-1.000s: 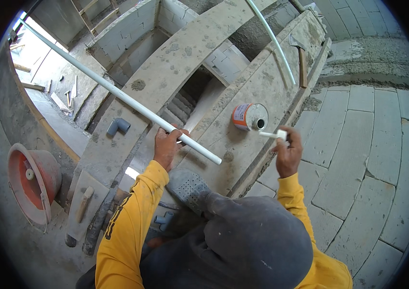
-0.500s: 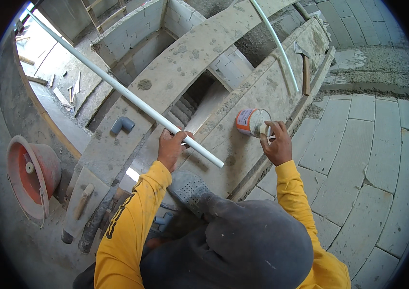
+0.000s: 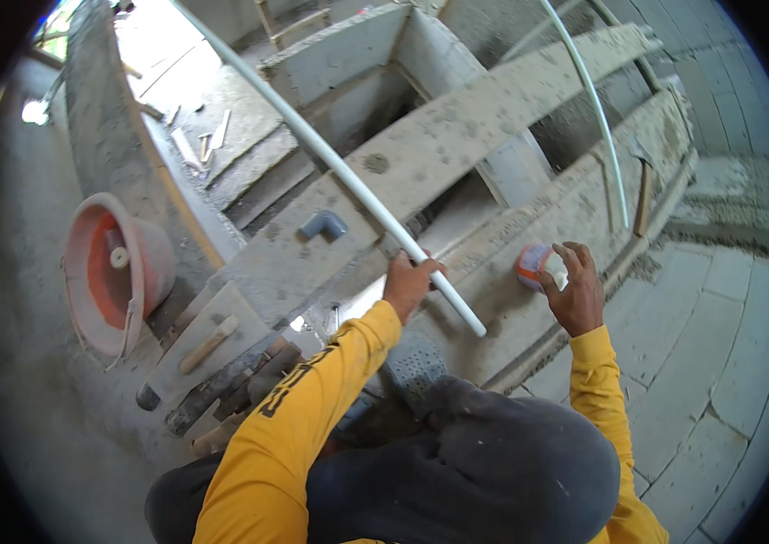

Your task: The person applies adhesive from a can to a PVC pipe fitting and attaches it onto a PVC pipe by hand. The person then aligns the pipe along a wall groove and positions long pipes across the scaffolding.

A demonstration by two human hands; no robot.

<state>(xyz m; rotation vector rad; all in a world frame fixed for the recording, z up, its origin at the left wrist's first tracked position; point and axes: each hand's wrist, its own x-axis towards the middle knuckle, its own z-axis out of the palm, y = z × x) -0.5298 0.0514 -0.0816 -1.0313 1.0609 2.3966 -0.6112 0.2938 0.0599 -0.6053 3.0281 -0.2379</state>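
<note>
My left hand [image 3: 410, 286] is closed around a long white plastic pipe [image 3: 357, 190] close to its lower end, and the pipe slants up to the far left. My right hand [image 3: 577, 288] is at the top of a small can [image 3: 530, 265] with an orange and white label. Its thumb and fingers are curled together at a pale patch there; whether that is the can's top or a small thing held is unclear. On the plank beyond the left hand lies a grey elbow fitting [image 3: 324, 226]. A grey perforated shoe [image 3: 414, 370] rests below the pipe's end.
A dusty red bucket [image 3: 150, 263] stands at left, beside a trowel-like float [image 3: 209, 344] with a wooden handle. Mortar-spotted planks [image 3: 457, 136] cross block-walled openings. At right lie a hammer-like tool [image 3: 644, 190], a thin white pipe [image 3: 594, 100] and pale block paving [image 3: 674, 363].
The whole view has shifted, so things appear farther right and mostly lower. My left hand still holds the pipe. My right hand's fingers have stayed at the top of the can.
</note>
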